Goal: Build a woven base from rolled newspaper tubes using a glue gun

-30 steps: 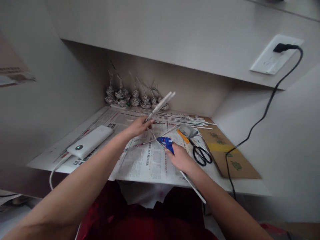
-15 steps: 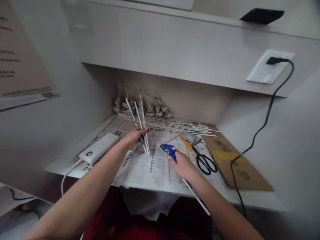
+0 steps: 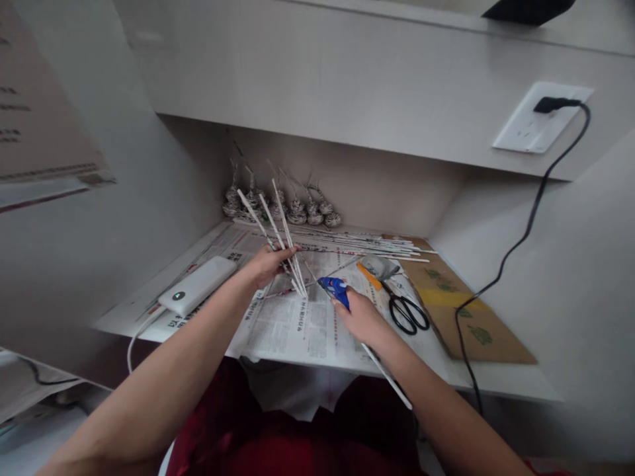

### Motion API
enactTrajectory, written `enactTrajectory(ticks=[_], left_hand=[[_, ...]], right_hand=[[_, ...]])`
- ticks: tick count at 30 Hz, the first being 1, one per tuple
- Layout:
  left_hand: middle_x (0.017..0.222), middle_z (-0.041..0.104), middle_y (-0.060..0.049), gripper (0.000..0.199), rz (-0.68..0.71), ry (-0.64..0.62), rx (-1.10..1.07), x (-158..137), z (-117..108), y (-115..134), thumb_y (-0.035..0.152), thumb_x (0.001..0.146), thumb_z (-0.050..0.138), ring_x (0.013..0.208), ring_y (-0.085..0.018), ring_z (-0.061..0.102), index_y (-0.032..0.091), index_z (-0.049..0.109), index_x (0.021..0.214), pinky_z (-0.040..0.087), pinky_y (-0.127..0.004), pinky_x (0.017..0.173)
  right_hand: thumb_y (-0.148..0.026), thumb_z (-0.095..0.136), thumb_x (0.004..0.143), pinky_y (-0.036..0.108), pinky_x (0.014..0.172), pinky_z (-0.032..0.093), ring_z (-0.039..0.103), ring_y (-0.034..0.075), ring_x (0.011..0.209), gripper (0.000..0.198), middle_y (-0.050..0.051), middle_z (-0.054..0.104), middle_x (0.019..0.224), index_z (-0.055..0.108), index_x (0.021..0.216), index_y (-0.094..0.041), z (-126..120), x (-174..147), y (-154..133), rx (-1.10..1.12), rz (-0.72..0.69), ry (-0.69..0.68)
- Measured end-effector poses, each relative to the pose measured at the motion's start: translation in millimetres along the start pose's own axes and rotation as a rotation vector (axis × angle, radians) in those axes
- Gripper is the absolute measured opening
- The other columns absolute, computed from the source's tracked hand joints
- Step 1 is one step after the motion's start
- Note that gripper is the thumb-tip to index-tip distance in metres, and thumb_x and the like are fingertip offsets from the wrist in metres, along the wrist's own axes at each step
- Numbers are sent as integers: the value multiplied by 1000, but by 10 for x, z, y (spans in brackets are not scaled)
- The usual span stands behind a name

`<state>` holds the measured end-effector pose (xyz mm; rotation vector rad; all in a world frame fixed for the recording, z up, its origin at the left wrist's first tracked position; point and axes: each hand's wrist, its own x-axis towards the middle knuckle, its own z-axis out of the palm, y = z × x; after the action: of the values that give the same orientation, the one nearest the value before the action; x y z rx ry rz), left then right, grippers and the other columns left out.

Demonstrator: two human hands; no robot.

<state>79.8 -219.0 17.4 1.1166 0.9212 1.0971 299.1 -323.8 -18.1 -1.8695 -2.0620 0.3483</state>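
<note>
Head view: we have the left hand (image 3: 270,264) closed around a few thin white paper sticks (image 3: 278,223), thumb pressed across them; they fan out at the top, and their lower ends hang over the newspaper (image 3: 278,330) spread on the tabletop. Our right hand (image 3: 360,314) has its fingers wrapped around a blue tool (image 3: 335,289), whose tip points toward the left hand; we cannot tell whether it touches the thin strip beside it. A loose white rod (image 3: 389,378) slants out below our right wrist. Just right of the tool lie black-handled scissors (image 3: 409,315), next to an orange piece (image 3: 370,276) and a grey one (image 3: 381,266). Farther right is a cardboard sheet (image 3: 454,317), crossed by a black cord (image 3: 528,228). Behind our hands lie more sticks (image 3: 377,246), with a row of woven gourd shapes (image 3: 296,213) at the back wall.
</note>
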Motion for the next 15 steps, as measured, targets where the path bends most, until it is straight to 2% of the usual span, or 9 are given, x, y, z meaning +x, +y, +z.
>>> enactTrajectory(ticks=[4, 10, 15], left_hand=[[77, 65, -5, 36, 46, 42, 23, 4, 19, 22, 38, 55, 77, 59, -11, 52, 14, 69, 81, 37, -21, 48], [74, 68, -5, 47, 96, 32, 130, 43, 2, 10, 42, 62, 72, 55, -13, 55, 17, 64, 101, 35, -23, 47], [76, 66, -4, 47, 106, 0, 136, 51, 1, 25, 39, 63, 73, 71, -17, 61, 19, 64, 104, 41, -25, 56]], right_hand=[[-41, 39, 91, 27, 69, 39, 63, 23, 86, 30, 11, 67, 92, 53, 103, -17, -8, -5, 1, 13, 10, -12], [-42, 39, 91, 27, 68, 38, 63, 23, 86, 30, 11, 67, 91, 52, 103, -18, -8, 2, 8, 0, 20, -15], [-45, 37, 92, 28, 68, 38, 63, 24, 85, 33, 11, 67, 90, 52, 103, -18, 0, 5, 22, -12, 15, -21]])
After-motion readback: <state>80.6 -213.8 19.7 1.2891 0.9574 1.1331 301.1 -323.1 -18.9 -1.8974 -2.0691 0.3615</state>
